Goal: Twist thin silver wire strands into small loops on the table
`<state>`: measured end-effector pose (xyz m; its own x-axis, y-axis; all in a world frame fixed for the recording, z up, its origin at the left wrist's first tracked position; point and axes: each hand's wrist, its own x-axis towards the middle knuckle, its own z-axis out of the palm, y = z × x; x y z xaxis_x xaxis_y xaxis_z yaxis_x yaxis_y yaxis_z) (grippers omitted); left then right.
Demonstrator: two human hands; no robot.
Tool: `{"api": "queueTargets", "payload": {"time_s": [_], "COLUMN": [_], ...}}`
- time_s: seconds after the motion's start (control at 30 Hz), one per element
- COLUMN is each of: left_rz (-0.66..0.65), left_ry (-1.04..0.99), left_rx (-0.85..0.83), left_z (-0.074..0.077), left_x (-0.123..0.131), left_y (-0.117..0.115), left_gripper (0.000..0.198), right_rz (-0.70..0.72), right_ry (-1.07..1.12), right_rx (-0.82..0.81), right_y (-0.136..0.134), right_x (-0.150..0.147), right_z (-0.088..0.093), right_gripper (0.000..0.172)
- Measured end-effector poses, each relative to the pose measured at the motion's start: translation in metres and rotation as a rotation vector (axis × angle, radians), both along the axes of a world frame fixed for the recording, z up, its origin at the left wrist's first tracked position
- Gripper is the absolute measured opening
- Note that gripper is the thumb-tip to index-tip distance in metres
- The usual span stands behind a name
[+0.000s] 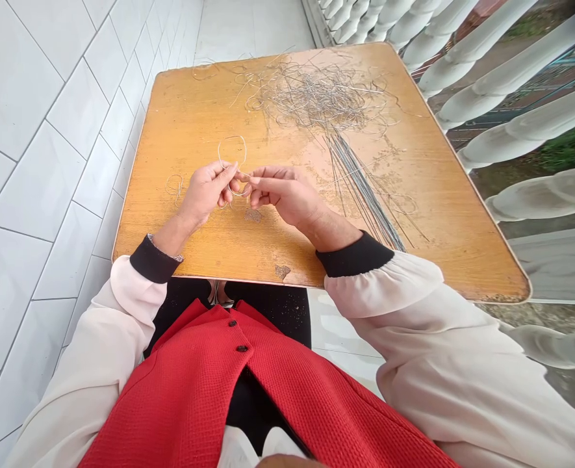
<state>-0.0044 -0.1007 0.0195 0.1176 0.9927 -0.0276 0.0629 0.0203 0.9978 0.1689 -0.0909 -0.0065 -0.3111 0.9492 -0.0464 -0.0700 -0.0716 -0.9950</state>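
Note:
My left hand and my right hand meet above the middle of a wooden table with an orange-yellow top. Between their fingertips they pinch a thin silver wire loop, which rises above the hands and passes through the fingers. Past my right hand, a bundle of long straight wires lies on the tabletop. It runs up into a large tangle of thin wire. A small wire coil lies beside my left hand.
White tiles line the wall along the table's left side. White balusters stand along the right side. The tabletop has worn patches near its front edge, and loose wire bits lie near its far edge. My red vest and pale sleeves fill the foreground.

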Motion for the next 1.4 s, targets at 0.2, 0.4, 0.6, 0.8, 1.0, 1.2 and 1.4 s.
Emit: {"api": "queueTargets", "payload": {"time_s": [0.2,0.4,0.6,0.8,1.0,1.2,1.4], "left_rz": [-0.084,-0.156,-0.164,-0.021,0.041,0.044,0.025], "left_ry": [0.027,0.042,0.032,0.052,0.038,0.046,0.141], "left_rx": [-0.028,-0.091,-0.167,-0.062,0.001,-0.005,-0.063], "left_z": [0.001,-0.004,-0.005,-0.002,-0.002,-0.006,-0.010], "left_x": [-0.003,0.001,-0.003,-0.009,-0.008,-0.005,-0.003], "left_y": [0.000,0.002,0.004,0.006,0.007,0.008,0.009], "left_gripper": [0.033,0.034,0.039,0.029,0.020,0.021,0.020], "right_rz": [-0.104,-0.145,-0.141,-0.142,-0.131,-0.126,-0.205], "right_ry": [-0.090,-0.087,-0.040,-0.058,-0.077,-0.022,-0.134], "right_rx": [0.138,0.166,0.118,0.080,0.056,-0.026,-0.058], "right_y": [0.003,0.003,0.001,0.002,0.003,0.001,0.008], "right_x": [0.002,-0.002,-0.003,-0.002,-0.001,-0.002,0.001], "right_z": [-0.001,-0.005,-0.005,-0.003,-0.004,-0.004,-0.005], "right_gripper": [0.040,0.031,0.031,0.035,0.033,0.031,0.033]}}
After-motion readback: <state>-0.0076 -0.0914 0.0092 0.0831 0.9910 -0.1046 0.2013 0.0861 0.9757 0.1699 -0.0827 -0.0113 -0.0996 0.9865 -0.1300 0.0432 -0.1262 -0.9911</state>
